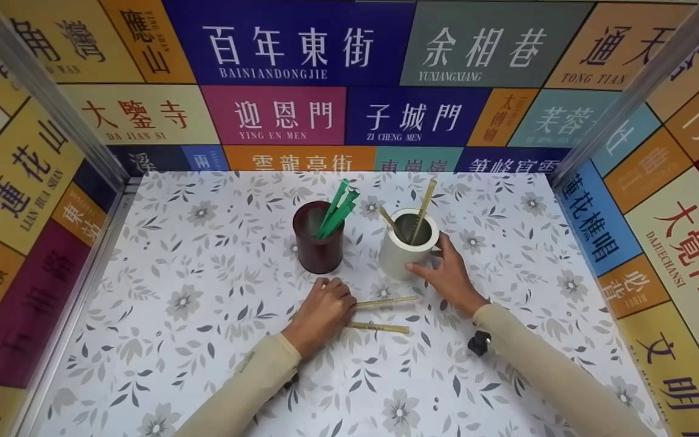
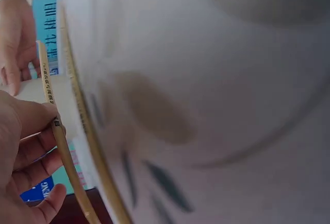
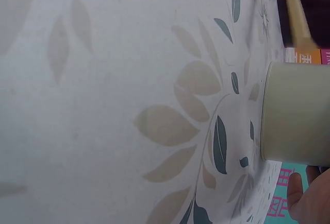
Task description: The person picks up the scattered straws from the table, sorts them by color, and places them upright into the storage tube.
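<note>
My left hand (image 1: 323, 308) pinches a thin bamboo stick (image 2: 64, 149) between thumb and fingers, low over the tabletop. Dark writing runs along the stick. A second bamboo stick (image 1: 380, 328) lies on the table beside that hand. My right hand (image 1: 449, 273) holds the right side of a white cup (image 1: 393, 255), thumb at the front and fingers reaching behind. Two more bamboo sticks (image 1: 425, 209) lean inside this upright cup. To its left stands a dark red cup (image 1: 319, 252) with several green sticks (image 1: 338, 217) in it.
A white floral cloth (image 1: 216, 364) covers the table. Colourful panels with Chinese lettering (image 1: 273, 115) rise at the back and both sides, with pale corner posts (image 1: 628, 91) between them.
</note>
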Tool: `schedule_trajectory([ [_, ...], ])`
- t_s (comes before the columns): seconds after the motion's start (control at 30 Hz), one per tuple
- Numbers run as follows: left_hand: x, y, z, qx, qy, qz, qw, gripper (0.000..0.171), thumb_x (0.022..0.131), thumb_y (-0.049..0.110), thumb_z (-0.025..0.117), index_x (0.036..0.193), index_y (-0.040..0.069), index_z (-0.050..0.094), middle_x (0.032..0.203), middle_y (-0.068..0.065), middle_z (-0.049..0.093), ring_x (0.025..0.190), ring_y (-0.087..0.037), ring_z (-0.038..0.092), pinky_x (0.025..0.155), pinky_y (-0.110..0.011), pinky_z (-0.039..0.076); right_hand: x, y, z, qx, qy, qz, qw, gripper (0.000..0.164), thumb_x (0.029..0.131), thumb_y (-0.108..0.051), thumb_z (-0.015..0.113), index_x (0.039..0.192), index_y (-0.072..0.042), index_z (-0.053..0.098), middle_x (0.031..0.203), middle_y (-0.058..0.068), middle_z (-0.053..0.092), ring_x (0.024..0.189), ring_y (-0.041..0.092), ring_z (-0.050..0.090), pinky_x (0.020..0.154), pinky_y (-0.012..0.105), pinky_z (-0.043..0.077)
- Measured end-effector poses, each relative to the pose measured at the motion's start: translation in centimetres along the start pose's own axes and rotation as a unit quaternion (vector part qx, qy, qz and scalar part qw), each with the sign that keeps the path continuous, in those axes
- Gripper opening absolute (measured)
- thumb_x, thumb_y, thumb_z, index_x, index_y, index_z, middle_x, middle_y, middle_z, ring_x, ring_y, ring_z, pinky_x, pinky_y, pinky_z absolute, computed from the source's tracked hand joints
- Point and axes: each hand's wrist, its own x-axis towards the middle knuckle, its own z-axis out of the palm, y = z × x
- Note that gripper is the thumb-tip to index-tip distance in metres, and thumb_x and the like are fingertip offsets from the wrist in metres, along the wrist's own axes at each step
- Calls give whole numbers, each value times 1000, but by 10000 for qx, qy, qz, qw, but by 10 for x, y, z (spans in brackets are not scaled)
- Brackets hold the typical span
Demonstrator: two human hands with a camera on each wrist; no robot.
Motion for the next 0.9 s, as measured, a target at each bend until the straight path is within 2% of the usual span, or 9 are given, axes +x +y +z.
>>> schedule_trajectory([
  [0.2,3,-2,-9,-858,304,-356,9952,13,98,16,81,86,16,80,88,1,73,93,-23,66,80,-44,50,-2,2,0,-11,-49,-1,10000,97,93,-37,93,168,-12,37,159,11,52,145,33,51,121,54,42],
  [0.3,7,-4,-12,-1306,457,-556,9888,7,96,12,83,89,14,81,88,0,75,93,-24,67,79,-43,52,-1,2,0,-40,-31,-41,10000,97,93,-36,93,168,-11,37,160,12,52,146,33,51,121,52,43],
  [0.4,15,-4,-17,-1827,500,-802,9786,5,94,8,84,91,12,83,89,-1,77,92,-23,67,75,-41,52,0,2,0,-46,-13,-100,9999,96,93,-32,93,168,-9,37,160,12,51,147,32,50,122,50,43],
  [0.53,30,-1,-27,-2717,495,-1191,9537,6,96,5,81,97,9,85,94,-2,80,94,-21,70,79,-38,58,1,0,0,-11,60,-199,9998,94,92,-24,94,167,-8,39,158,14,53,147,32,51,120,51,43],
  [0.7,51,5,-39,-3782,777,-1505,9101,6,99,1,79,102,3,83,99,-8,80,92,-25,75,83,-45,64,2,-1,4,131,149,-150,9997,92,91,-14,93,165,-5,40,156,20,54,144,39,52,120,58,42],
  [0.73,56,6,-40,-3939,856,-1533,9022,6,98,1,79,103,3,83,100,-8,80,92,-25,76,83,-47,64,2,-1,4,129,158,-139,9997,92,91,-16,94,165,-5,40,155,19,55,143,39,53,120,57,43],
  [0.8,66,8,-42,-4154,1025,-1536,8907,7,98,0,80,104,2,83,100,-9,80,91,-26,76,83,-49,65,1,0,4,101,137,-108,9998,93,92,-20,93,166,-7,39,156,18,54,144,37,53,121,56,43],
  [0.9,80,12,-47,-4245,1234,-1554,8834,8,98,1,81,105,3,84,99,-8,80,90,-23,77,83,-45,65,0,1,2,-37,41,-113,9999,94,94,-30,92,167,-9,38,158,14,53,145,34,52,121,52,43],
])
